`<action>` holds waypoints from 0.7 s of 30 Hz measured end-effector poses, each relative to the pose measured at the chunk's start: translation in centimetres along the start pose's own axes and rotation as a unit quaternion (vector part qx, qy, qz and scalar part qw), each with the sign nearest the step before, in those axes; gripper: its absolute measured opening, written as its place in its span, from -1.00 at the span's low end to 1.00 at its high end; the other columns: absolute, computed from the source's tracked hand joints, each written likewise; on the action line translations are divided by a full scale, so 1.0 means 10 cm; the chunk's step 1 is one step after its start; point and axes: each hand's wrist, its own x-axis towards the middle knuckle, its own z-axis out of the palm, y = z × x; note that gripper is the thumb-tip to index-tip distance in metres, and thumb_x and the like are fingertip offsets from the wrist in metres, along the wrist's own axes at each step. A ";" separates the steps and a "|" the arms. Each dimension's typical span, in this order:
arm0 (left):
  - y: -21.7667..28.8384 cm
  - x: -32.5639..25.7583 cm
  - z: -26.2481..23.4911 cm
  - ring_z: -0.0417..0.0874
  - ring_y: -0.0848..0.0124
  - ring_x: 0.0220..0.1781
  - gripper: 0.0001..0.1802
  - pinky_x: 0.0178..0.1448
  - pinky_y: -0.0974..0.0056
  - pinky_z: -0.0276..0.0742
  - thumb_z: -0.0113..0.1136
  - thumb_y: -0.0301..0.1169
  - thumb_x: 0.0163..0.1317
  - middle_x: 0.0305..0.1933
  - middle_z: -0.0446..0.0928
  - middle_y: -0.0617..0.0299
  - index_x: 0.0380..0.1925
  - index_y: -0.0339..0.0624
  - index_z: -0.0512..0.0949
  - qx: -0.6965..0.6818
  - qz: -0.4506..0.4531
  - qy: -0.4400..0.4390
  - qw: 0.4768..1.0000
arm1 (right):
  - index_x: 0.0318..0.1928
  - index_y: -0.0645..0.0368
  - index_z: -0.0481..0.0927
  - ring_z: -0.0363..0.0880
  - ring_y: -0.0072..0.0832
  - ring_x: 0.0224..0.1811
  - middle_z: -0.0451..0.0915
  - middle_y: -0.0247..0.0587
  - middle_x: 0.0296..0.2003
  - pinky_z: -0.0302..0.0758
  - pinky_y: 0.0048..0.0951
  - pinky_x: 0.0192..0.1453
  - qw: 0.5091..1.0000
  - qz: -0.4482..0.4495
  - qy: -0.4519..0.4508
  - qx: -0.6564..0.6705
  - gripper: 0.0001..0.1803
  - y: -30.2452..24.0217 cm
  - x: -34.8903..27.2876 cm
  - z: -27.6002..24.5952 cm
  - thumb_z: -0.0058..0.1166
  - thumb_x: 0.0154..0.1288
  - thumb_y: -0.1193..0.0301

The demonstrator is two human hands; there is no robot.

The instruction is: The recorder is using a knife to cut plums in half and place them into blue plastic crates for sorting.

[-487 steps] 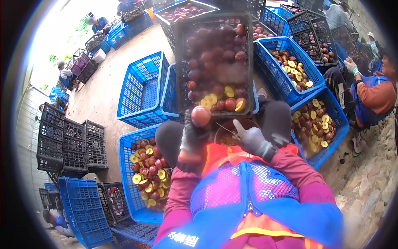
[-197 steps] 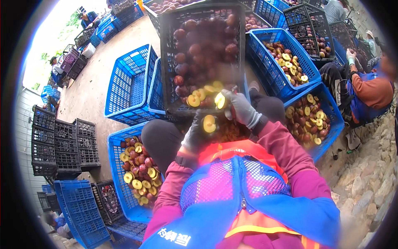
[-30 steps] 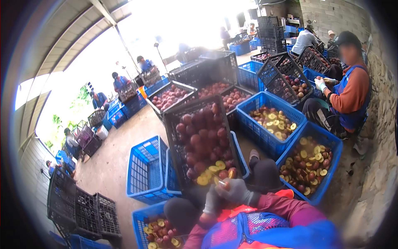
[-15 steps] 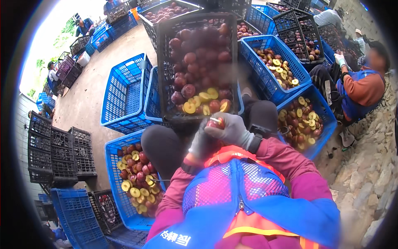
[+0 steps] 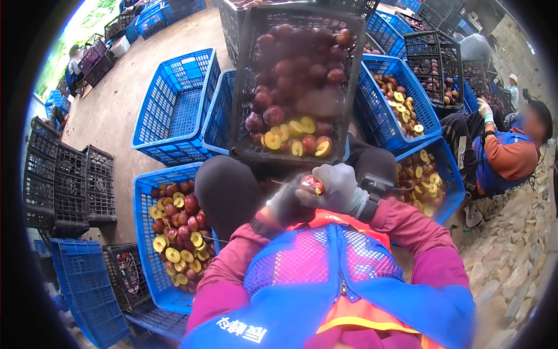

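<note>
Fingers (image 5: 325,189) of the gloved right hand (image 5: 340,189) are wrapped narrow around a red plum (image 5: 312,184), held just below the near rim of the black crate (image 5: 247,93). A thin blade (image 5: 285,184) is seen at the plum's left side, gripped in the gloved left hand (image 5: 286,205); left fingers are closed on the handle, though the handle itself is mostly hidden. Both hands touch at the fruit, just above the knees.

The black crate is propped tilted on the lap, filled with whole dark-red plums; a few yellow cut halves (image 5: 290,135) are lying at its near edge.

Left of the black crate, low beside the left knee, a blue crate (image 5: 142,192) is loaded with halved and whole plums. Further up-left of the black crate an empty-looking blue crate (image 5: 174,104) is set on the concrete floor. Right of the black crate, two more blue crates (image 5: 375,116) are holding cut halves.

Beyond those, to the right, a seated person in an orange and blue top (image 5: 503,160) is seen. Stacked dark crates (image 5: 64,180) are placed far left of the black crate.
</note>
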 end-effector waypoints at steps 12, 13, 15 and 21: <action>0.26 0.11 0.43 0.31 0.57 -0.57 -0.76 -0.49 0.34 0.28 -0.06 -0.19 0.68 -0.51 0.28 0.46 -0.10 -0.01 0.54 -0.075 -0.050 0.026 0.996 | -0.15 0.23 0.74 0.75 -0.51 -0.24 0.78 -0.21 -0.30 0.66 -0.41 -0.12 0.930 0.146 -0.130 0.312 -0.76 0.13 -0.03 -0.43 0.50 0.34 0.35; 0.23 0.10 0.42 0.33 0.57 -0.57 -0.72 -0.48 0.34 0.29 -0.07 -0.15 0.69 -0.50 0.32 0.44 -0.11 -0.01 0.56 -0.075 -0.046 0.031 0.996 | -0.14 0.21 0.75 0.77 -0.47 -0.25 0.79 -0.19 -0.29 0.67 -0.37 -0.13 0.921 0.166 -0.109 0.336 -0.73 0.14 -0.07 -0.39 0.51 0.33 0.30; 0.21 0.12 0.46 0.38 0.57 -0.55 -0.67 -0.48 0.34 0.31 -0.08 -0.08 0.69 -0.48 0.40 0.41 -0.11 0.01 0.58 -0.002 0.021 0.029 0.999 | -0.11 0.17 0.76 0.80 -0.40 -0.25 0.80 -0.14 -0.27 0.69 -0.28 -0.13 0.898 0.206 -0.067 0.383 -0.68 0.17 -0.15 -0.32 0.52 0.32 0.21; -0.25 0.15 0.41 0.45 0.63 -0.46 -0.61 -0.49 0.40 0.32 -0.04 0.05 0.69 -0.32 0.51 0.46 0.11 0.09 0.60 0.103 0.099 0.056 0.988 | -0.05 0.17 0.72 0.81 -0.18 -0.28 0.77 -0.05 -0.27 0.69 -0.30 -0.18 0.994 0.042 0.032 0.097 -0.55 0.09 -0.31 -0.26 0.61 0.18 0.19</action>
